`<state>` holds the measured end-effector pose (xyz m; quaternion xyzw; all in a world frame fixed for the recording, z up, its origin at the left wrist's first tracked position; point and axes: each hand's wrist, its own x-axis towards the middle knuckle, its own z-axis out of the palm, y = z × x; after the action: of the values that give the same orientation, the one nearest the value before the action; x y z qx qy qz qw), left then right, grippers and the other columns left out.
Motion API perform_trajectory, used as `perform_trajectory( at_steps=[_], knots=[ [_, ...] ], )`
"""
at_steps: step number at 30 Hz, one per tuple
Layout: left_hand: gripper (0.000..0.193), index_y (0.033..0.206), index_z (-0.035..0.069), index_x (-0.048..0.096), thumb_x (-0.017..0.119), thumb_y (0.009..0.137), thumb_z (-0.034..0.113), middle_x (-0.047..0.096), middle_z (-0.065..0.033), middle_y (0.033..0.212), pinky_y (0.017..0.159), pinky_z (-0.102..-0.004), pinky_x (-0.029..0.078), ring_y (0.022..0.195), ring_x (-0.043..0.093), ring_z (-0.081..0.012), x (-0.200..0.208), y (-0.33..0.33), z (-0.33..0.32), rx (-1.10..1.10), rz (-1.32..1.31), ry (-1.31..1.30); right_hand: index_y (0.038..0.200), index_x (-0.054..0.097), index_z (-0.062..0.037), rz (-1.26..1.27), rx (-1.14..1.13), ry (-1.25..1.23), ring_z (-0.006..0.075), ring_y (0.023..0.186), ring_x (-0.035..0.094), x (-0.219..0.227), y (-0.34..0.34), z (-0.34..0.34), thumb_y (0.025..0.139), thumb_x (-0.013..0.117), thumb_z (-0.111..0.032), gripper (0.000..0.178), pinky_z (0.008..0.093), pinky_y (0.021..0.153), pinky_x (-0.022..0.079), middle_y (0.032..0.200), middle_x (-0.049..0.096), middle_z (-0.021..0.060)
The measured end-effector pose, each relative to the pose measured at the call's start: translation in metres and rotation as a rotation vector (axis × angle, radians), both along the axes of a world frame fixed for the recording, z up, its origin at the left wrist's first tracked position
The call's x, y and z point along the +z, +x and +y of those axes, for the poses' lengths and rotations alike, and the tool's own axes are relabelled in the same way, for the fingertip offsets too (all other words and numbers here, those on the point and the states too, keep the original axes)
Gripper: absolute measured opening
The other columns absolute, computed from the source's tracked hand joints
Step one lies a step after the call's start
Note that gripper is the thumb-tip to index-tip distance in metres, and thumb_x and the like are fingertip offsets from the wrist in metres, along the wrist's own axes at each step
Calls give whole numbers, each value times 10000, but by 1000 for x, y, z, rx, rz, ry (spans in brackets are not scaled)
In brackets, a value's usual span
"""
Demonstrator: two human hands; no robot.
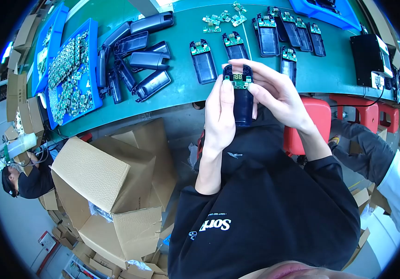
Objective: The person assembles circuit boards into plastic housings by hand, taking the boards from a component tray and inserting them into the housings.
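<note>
Between my two hands is a dark blue plastic housing [243, 108] with a green circuit board [240, 83] at its top end. A small digit display sits on that board. My left hand [222, 109] wraps the left side, its thumb on the board's lower left. My right hand [279, 95] holds the right side, with the thumb near the board's lower right corner and fingers behind the top. Beyond my hands, housings with boards in them [203, 65] lie on the green table [181, 88]. Loose circuit boards [225, 18] lie farther back.
Empty dark housings [149, 60] are piled at left, beside a blue tray [95, 69] of circuit boards. A black box-shaped device [369, 56] stands at right. Below are an open carton [93, 172] and a red stool [307, 125]. Other people [32, 179] are nearby on both sides.
</note>
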<state>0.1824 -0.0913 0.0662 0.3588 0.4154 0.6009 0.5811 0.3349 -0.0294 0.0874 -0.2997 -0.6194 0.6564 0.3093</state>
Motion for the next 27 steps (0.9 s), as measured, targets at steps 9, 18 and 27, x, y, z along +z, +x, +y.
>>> perform_trajectory(
  at_steps=[9, 18, 27],
  knots=[
    [367, 1197, 5, 528, 335, 1112, 305, 629, -44, 822, 613, -227, 483, 658, 603, -81, -1, 3, -1, 42, 155, 37, 1459, 476, -27, 11, -32, -10, 62, 647, 617, 2, 4, -5, 989, 540, -1, 475, 221, 600, 521, 1196, 673, 91],
    [358, 1209, 5, 528, 343, 1112, 296, 626, -38, 840, 623, -220, 479, 701, 611, -72, 11, 3, 0, -7, 134, 30, 1434, 448, 75, 4, -75, 0, 113, 1003, 663, 1, 7, -7, 991, 520, -26, 460, 220, 602, 568, 1378, 576, 165],
    [515, 1226, 2, 552, 255, 1112, 407, 666, -76, 968, 723, -252, 523, 805, 650, -122, -7, 3, 0, -78, -100, 12, 1473, 416, 16, -21, -37, -29, 219, 1197, 608, -4, 7, 10, 950, 626, -112, 578, 340, 859, 559, 1435, 530, 158]
  ],
)
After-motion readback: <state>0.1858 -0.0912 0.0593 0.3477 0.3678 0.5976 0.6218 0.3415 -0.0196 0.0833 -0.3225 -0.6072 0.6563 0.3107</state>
